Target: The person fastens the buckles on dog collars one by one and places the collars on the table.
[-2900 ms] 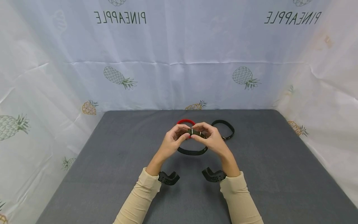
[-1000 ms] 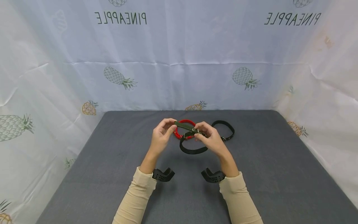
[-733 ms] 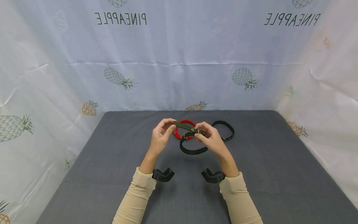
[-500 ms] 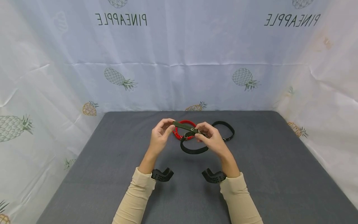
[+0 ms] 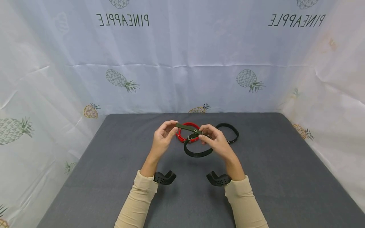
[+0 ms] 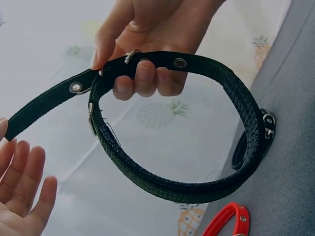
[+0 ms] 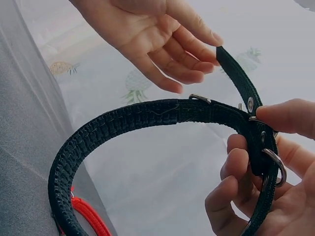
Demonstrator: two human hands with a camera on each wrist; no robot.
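Note:
A dark green dog collar (image 5: 196, 155), buckled into a loop with a padded lining, hangs between the two hands above the table. My left hand (image 5: 162, 139) pinches the tip of its loose strap (image 5: 186, 127) between thumb and forefinger. The other left fingers spread loosely in the right wrist view. My right hand (image 5: 217, 141) grips the collar at the buckle area, thumb pressing next to a metal eyelet (image 7: 250, 104). A metal D-ring (image 7: 277, 164) sits by the right fingers. The frame of a buckle or loop (image 6: 92, 119) shows in the left wrist view.
On the grey table (image 5: 119, 177), a red collar (image 5: 188, 123) lies behind the held one, partly hidden by it. A black collar (image 5: 234, 129) lies to its right. White pineapple-printed cloth (image 5: 182, 85) hangs behind and at both sides.
Earlier both hands were close together at the buckle. My left hand has since moved left, drawing the strap's end out straight, while the right stays nearly still. The last half second shows little motion.

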